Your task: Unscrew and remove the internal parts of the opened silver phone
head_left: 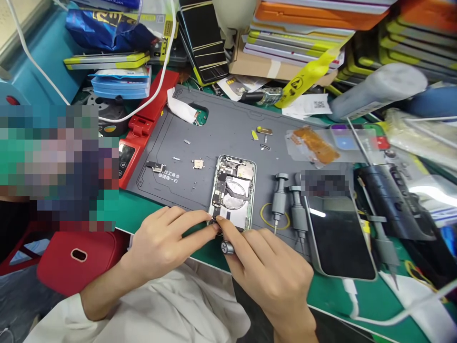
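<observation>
A person's two bare hands meet at the near end of an opened phone (233, 190), which lies back-open on a grey repair mat (221, 128) with its boards, shields and a round coil exposed. The left hand (164, 243) reaches in from the left, fingers drawn together, with the thumb and forefinger tips pinching the phone's near left corner. The right hand (271, 271) comes from the near right and pinches a small screwdriver (226, 247) between thumb and forefinger; only its round metal cap shows, just beside the phone's near edge, and the tip is hidden under the fingers.

Just right of the phone, two grey precision drivers (279, 195) lie side by side on the mat, one resting across a yellow ring (264, 215). Further right, a detached phone screen (339, 238) lies glass-up, partly over the mat's edge and onto the green bench cover (357, 295). Loose small parts dot the mat left of the phone, among them a flex connector (155, 166) and a small square bracket (198, 163). A red phone case (76, 259) sits at the near left, well apart from the hands. Stacked boxes (307, 28) crowd the far side, and a white cable (162, 71) loops across the far left.
</observation>
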A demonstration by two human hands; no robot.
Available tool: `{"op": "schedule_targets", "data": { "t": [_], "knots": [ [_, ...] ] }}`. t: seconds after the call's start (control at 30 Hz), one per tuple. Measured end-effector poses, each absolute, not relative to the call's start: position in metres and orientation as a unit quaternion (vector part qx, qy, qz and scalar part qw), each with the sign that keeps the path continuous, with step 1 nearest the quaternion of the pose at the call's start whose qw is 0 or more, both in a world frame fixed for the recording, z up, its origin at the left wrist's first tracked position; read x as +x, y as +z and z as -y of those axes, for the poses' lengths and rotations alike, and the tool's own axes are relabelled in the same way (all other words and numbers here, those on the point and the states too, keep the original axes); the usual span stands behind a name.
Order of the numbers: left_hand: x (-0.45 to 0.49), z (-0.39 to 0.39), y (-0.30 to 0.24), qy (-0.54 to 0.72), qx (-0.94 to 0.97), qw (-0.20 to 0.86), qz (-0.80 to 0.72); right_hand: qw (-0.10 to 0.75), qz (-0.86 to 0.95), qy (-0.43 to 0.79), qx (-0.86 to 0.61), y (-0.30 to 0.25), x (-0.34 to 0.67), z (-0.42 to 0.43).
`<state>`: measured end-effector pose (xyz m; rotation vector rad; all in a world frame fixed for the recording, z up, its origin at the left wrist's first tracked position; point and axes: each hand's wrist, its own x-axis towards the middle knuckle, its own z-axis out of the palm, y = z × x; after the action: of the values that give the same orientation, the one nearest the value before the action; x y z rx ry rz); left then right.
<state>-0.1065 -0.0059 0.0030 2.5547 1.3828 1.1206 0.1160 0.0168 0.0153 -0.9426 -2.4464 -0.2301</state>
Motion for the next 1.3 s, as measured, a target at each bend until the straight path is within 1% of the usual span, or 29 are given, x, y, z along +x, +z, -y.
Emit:
{"op": "schedule_targets", "data": {
  "t": [0.2, 0.37, 0.57, 0.87, 1.3],
  "knots": [
    [-0.1066, 0.0073, 0.0018, 0.362, 0.819, 0.019, -0.445, 0.248, 0.899, -0.086, -0.352, 0.0161, 0.1170, -0.0152],
    [-0.1069, 0.0078, 0.0025, 0.358, 0.819, 0.025, -0.447, 0.263, 0.893, -0.047, -0.361, 0.0166, 0.1205, -0.0159],
    [-0.1053, 0.0072, 0.0051, 0.361, 0.814, 0.023, -0.453, 0.240, 0.900, -0.030, -0.363, 0.0182, 0.1208, -0.0179],
    [-0.1054, 0.0085, 0.0029, 0.360, 0.816, 0.034, -0.450, 0.245, 0.906, -0.051, -0.342, 0.0182, 0.1200, -0.0179],
    [-0.1044, 0.0065, 0.0076, 0.359, 0.813, 0.030, -0.458, 0.224, 0.919, -0.075, -0.317, 0.0228, 0.1186, -0.0215]
  ]
}}
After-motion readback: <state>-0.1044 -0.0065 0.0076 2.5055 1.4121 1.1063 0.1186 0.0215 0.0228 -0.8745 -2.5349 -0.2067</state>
